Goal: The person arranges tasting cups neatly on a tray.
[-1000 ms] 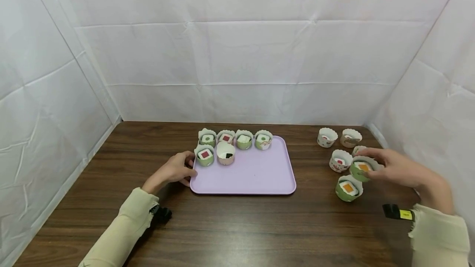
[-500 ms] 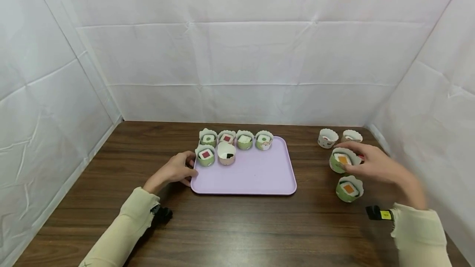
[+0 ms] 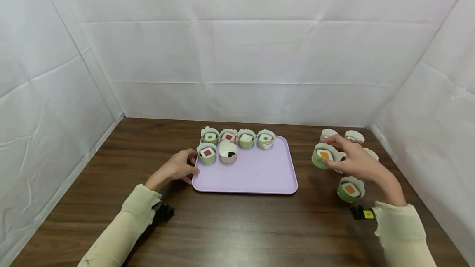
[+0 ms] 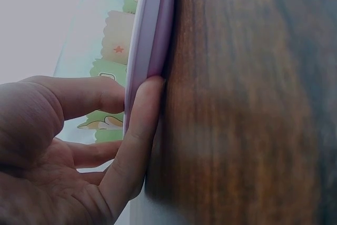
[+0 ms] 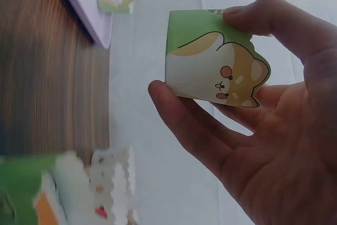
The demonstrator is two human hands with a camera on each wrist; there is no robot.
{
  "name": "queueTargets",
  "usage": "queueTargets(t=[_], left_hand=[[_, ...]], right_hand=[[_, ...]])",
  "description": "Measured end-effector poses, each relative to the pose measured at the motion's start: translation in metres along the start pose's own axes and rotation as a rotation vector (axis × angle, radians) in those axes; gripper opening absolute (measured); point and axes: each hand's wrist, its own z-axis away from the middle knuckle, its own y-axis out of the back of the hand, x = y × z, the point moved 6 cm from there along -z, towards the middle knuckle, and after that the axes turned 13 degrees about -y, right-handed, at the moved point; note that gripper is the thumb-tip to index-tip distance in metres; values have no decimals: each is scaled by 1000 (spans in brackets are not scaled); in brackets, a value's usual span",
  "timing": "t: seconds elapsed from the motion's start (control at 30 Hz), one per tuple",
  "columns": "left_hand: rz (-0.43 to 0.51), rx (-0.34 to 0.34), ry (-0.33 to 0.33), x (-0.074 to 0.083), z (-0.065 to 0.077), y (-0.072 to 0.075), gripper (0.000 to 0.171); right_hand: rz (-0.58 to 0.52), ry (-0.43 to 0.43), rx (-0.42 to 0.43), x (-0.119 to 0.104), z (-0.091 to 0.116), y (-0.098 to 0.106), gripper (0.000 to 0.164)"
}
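With my right hand (image 3: 354, 160) I am holding a green cup (image 3: 319, 159) above the bench (image 3: 230, 230), thumb and fingers curling round its wall, spreading only as wide as the cup; an orange-centred piece (image 3: 325, 154) is sitting inside, and a cartoon animal (image 5: 221, 75) is showing on the wall. The cup is hanging at three o'clock from the lilac tray (image 3: 256, 176), apart from its rim. My left hand (image 3: 179, 167) is pinching that tray's edge at nine o'clock, thumb and finger nearly closing on it. Six filled cups (image 3: 246, 141) are standing there between ten and one. From my held cup, a second green cup (image 3: 346, 195) is standing between four and five o'clock, a pale cup (image 3: 354, 137) at two.
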Motion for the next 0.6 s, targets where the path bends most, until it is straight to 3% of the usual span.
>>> queueTargets(t=[0.3, 0.6], left_hand=[[0, -3, -2, 1, 1, -2, 62], [2, 0, 2, 1, 1, -1, 62]], right_hand=[[34, 87, 55, -28, -24, -19, 46], [-7, 125, 16, -62, -53, -54, 48]])
